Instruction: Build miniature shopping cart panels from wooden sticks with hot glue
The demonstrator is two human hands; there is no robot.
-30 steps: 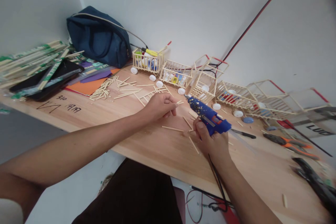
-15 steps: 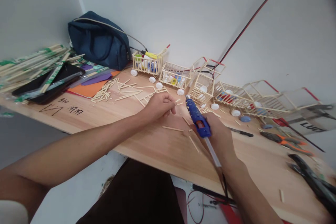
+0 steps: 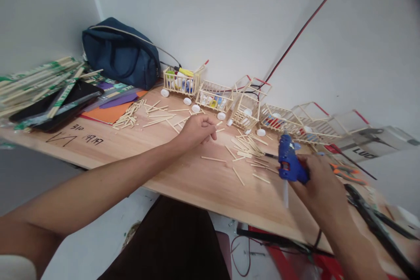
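Observation:
My left hand (image 3: 199,131) is closed in a pinch over the table, with the pale tip of a short wooden stick (image 3: 218,124) at its fingertips; most of that stick is hidden. Held up at the right, a blue hot glue gun (image 3: 288,159) is gripped in my right hand (image 3: 316,175). Its nozzle points up and away from me, and a clear glue stick sticks out of its back end. Between the hands lies a loose heap of cut wooden sticks (image 3: 244,145). A joined stick frame (image 3: 179,121) lies partly behind my left hand.
Small carts made of sticks (image 3: 215,95) with bottle-cap wheels line the wall. A blue bag (image 3: 121,54) and packed chopsticks (image 3: 39,81) stand at the left. Orange-handled pliers (image 3: 349,174) and a black tool (image 3: 370,214) lie at the right.
My right hand has carried the glue gun rightward, away from my left hand, uncovering the stick heap. My left hand stays nearly in place. The view has shifted slightly.

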